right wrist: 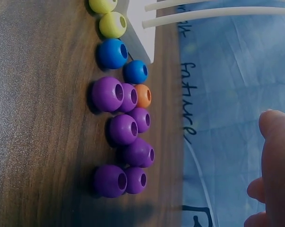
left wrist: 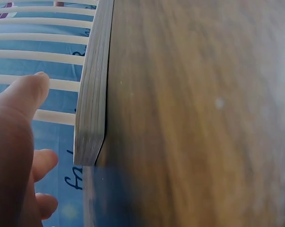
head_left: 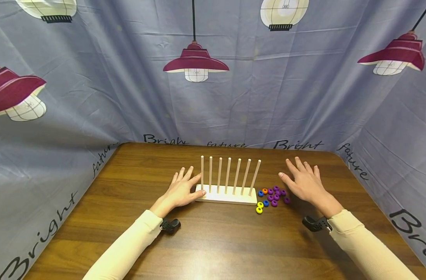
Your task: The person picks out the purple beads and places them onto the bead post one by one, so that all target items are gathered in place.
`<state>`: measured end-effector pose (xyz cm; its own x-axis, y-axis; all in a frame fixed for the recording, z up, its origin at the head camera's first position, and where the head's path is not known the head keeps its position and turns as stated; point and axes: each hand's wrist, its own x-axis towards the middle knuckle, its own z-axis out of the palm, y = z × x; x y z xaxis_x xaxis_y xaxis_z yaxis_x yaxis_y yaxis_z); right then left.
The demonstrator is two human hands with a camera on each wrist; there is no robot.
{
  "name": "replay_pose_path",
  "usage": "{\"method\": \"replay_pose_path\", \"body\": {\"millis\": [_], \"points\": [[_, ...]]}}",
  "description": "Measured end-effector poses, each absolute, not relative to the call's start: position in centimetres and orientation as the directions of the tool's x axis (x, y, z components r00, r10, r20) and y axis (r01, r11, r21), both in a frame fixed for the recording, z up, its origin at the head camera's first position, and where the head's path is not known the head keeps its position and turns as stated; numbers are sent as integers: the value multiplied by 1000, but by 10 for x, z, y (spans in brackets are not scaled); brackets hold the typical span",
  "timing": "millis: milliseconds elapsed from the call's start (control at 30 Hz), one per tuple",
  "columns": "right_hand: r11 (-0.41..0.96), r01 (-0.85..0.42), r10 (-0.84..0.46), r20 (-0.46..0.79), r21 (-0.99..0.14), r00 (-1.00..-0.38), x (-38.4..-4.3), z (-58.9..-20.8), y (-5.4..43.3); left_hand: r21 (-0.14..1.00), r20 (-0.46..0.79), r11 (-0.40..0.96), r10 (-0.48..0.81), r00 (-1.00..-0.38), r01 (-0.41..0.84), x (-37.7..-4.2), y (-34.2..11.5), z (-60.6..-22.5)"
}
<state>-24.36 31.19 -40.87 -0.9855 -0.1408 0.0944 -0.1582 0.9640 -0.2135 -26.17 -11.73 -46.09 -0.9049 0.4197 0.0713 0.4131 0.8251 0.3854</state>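
Observation:
A pale wooden peg rack (head_left: 227, 198) stands on the table with several bare upright pegs. At its left end is my left hand (head_left: 179, 191), fingers spread and straight. The thumb overlaps the base's end in the head view; whether it touches is unclear. In the left wrist view the thumb (left wrist: 26, 94) shows in front of the pegs. Beads lie loose at the rack's right end: several purple beads (head_left: 276, 197), two yellow beads (head_left: 259, 210), two blue beads (head_left: 266, 203) and one orange bead (head_left: 265, 191). My right hand (head_left: 306, 186), spread and holding nothing, is just right of them.
The brown wooden table (head_left: 213, 237) extends around the rack and toward me. A grey-blue curtain (head_left: 234, 109) printed with lamps and lettering hangs behind and at both sides. Black straps (head_left: 171, 224) sit on both wrists.

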Motion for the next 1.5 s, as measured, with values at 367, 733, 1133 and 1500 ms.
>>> {"method": "replay_pose_path", "body": {"millis": [367, 733, 1133, 1500], "points": [[965, -159, -142, 93, -209, -985, -243, -410, 312, 407, 57, 817, 423, -904, 408, -262, -114, -461], [966, -155, -140, 86, -208, -986, -242, -409, 312, 513, 45, 767, 425, -904, 386, -266, -113, -469], [966, -157, -141, 92, -204, -986, -243, -409, 311, 576, 127, 707, 419, -899, 411, -269, -111, -483], [956, -153, -125, 125, -249, -984, -242, -408, 310, 560, 137, 721, 404, -904, 408, -269, -110, -488]]}}
